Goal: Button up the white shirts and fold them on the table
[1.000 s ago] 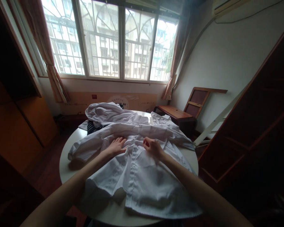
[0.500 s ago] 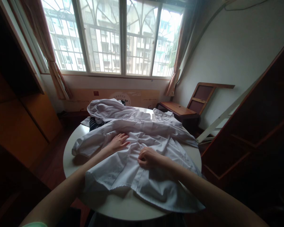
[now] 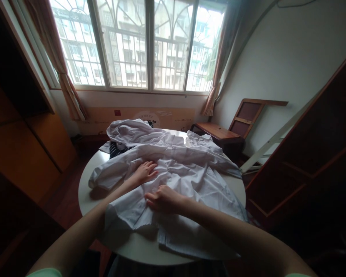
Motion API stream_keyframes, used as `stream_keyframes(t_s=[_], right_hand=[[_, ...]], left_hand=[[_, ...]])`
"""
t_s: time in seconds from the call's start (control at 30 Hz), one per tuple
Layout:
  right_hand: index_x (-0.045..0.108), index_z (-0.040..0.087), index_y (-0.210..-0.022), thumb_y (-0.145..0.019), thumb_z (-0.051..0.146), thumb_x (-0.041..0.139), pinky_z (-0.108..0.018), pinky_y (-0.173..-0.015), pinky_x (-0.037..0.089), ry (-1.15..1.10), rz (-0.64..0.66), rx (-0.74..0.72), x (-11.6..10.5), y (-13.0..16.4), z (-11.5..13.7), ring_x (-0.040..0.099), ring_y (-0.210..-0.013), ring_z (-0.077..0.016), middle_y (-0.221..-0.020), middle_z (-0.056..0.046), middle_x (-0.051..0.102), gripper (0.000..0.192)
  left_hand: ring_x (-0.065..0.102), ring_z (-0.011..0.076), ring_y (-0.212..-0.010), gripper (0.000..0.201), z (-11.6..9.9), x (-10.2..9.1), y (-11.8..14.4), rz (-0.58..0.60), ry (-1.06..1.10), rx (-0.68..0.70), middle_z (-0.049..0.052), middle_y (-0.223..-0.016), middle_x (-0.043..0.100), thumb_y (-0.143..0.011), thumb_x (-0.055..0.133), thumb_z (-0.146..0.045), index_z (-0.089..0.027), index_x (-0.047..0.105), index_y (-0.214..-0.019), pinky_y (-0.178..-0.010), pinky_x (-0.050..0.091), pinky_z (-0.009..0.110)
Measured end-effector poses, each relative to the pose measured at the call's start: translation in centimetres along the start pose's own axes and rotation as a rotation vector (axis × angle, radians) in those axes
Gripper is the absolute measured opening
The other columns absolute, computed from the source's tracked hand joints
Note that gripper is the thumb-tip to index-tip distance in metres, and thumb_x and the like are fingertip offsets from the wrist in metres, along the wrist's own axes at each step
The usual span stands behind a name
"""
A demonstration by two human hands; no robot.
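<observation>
I note my left hand [image 3: 144, 173] flat, fingers spread, on the white shirt [image 3: 190, 181]; my right hand [image 3: 163, 200], nearer me, pinches its fabric

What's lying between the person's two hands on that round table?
Only rumpled white shirt cloth. In the head view, the left hand and the right hand both rest on it, with a creased fold between them.

Daylight enters through a wide barred window [image 3: 144, 46] flanked by tied brown curtains [image 3: 66, 88]. Pale wall [image 3: 279, 65] at right; a wooden chair [image 3: 227, 129] stands before it. Orange cabinets [image 3: 25, 142] at left, dark shelving [image 3: 314, 157] at right, reddish floor [image 3: 65, 192].
</observation>
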State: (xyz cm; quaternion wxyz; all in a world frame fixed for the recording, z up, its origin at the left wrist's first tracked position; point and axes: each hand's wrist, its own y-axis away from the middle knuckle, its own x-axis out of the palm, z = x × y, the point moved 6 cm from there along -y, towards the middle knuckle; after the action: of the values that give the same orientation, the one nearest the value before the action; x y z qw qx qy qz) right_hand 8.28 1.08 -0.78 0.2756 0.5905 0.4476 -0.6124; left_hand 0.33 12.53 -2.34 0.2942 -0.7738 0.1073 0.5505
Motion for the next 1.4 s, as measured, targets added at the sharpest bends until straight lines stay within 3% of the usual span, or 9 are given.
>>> stream_keyframes(t_s=[0.17, 0.33, 0.47, 0.6, 0.67, 0.83, 1.07, 1.2, 1.4], right_hand=[[0.059, 0.018, -0.076, -0.082, 0.025, 0.044, -0.027, -0.05, 0.028, -0.036, -0.024, -0.009, -1.0, 0.6, -0.3, 0.044, -0.047, -0.0122, -0.052, -0.001, 0.056, 0.018], [0.057, 0.018, -0.06, -0.077, 0.024, 0.053, -0.023, -0.05, 0.029, -0.217, 0.093, 0.089, -2.6, 3.0, -1.4, 0.042, -0.048, -0.0092, -0.05, 0.002, 0.052, 0.018], [0.061, 0.018, -0.075, -0.081, 0.029, 0.053, -0.022, -0.054, 0.033, -0.233, 0.042, 0.252, -3.2, 4.6, -3.1, 0.048, -0.054, -0.0104, -0.059, 0.001, 0.056, 0.015], [0.059, 0.015, -0.093, -0.073, 0.022, 0.061, -0.027, -0.069, 0.039, -0.056, -0.089, 0.432, -4.2, 6.0, -4.6, 0.054, -0.083, -0.0197, -0.091, -0.008, 0.06, 0.021], [0.057, 0.013, -0.095, -0.07, 0.023, 0.063, -0.029, -0.071, 0.04, -0.013, -0.083, 0.545, -4.7, 6.9, -5.3, 0.052, -0.088, -0.0225, -0.095, -0.011, 0.059, 0.027], [0.059, 0.016, -0.072, -0.072, 0.033, 0.062, -0.025, -0.056, 0.033, -0.193, 0.173, 0.709, -4.2, 8.5, -6.8, 0.051, -0.064, -0.0151, -0.071, -0.003, 0.06, 0.017], [0.059, 0.016, -0.065, -0.076, 0.032, 0.061, -0.023, -0.055, 0.03, -0.429, 0.173, 0.647, -3.0, 7.6, -7.8, 0.052, -0.064, -0.0125, -0.065, -0.001, 0.06, 0.019], [0.059, 0.016, -0.067, -0.077, 0.03, 0.059, -0.022, -0.052, 0.031, -0.559, 0.106, 0.713, -2.2, 6.2, -9.0, 0.05, -0.054, -0.0108, -0.054, 0.002, 0.056, 0.018], [0.061, 0.015, -0.064, -0.073, 0.033, 0.063, -0.023, -0.052, 0.03, -0.405, -0.069, 0.803, -1.7, 3.7, -11.3, 0.05, -0.057, -0.0119, -0.062, -0.001, 0.058, 0.02]], left_hand=[[0.048, 0.0241, -0.115, 0.038, -0.1, -0.2, 0.3, 0.001, 0.009, 0.018, 0.009, -0.122, 0.056, -0.086, 0.042, -0.041, -0.018, 0.058, -0.113, -0.1, 0.035, 0.039], [0.047, 0.0245, -0.115, 0.041, -0.2, -0.2, 0.4, 0.013, 0.008, 0.018, 0.011, -0.123, 0.055, -0.087, 0.042, -0.042, -0.017, 0.056, -0.115, -0.099, 0.036, 0.039], [0.049, 0.0249, -0.112, 0.036, -1.0, -1.0, 0.5, -0.061, -0.01, 0.077, 0.012, -0.12, 0.056, -0.084, 0.049, -0.038, -0.016, 0.058, -0.11, -0.097, 0.037, 0.04], [0.056, 0.0185, -0.092, 0.017, -2.5, -3.1, 0.7, -0.158, 0.08, 0.139, 0.008, -0.098, 0.063, -0.083, 0.051, -0.027, -0.016, 0.062, -0.087, -0.085, 0.043, 0.031], [0.056, 0.014, -0.074, 0.018, -3.7, -3.7, 0.8, -0.088, 0.161, 0.139, 0.004, -0.08, 0.062, -0.082, 0.052, -0.03, -0.016, 0.061, -0.076, -0.07, 0.044, 0.025], [0.05, 0.0095, -0.059, 0.029, -7.7, -2.7, 2.5, 0.356, 0.251, 0.242, -0.002, -0.069, 0.06, -0.064, 0.071, -0.041, -0.017, 0.062, -0.078, -0.053, 0.034, 0.019], [0.049, 0.0102, -0.054, 0.009, -8.3, -1.1, 3.3, 0.476, 0.413, 0.11, -0.004, -0.057, 0.058, -0.061, 0.071, -0.024, -0.02, 0.063, -0.06, -0.05, 0.032, 0.02], [0.045, 0.0089, -0.049, 0.008, -7.8, -0.8, 2.3, 0.403, 0.592, 0.058, -0.005, -0.051, 0.055, -0.059, 0.068, -0.023, -0.019, 0.062, -0.057, -0.048, 0.03, 0.02], [0.036, 0.0078, -0.047, 0.015, -6.0, 1.5, -0.7, 0.182, 0.61, -0.109, -0.004, -0.048, 0.045, -0.066, 0.057, -0.024, -0.014, 0.057, -0.054, -0.044, 0.026, 0.022]])
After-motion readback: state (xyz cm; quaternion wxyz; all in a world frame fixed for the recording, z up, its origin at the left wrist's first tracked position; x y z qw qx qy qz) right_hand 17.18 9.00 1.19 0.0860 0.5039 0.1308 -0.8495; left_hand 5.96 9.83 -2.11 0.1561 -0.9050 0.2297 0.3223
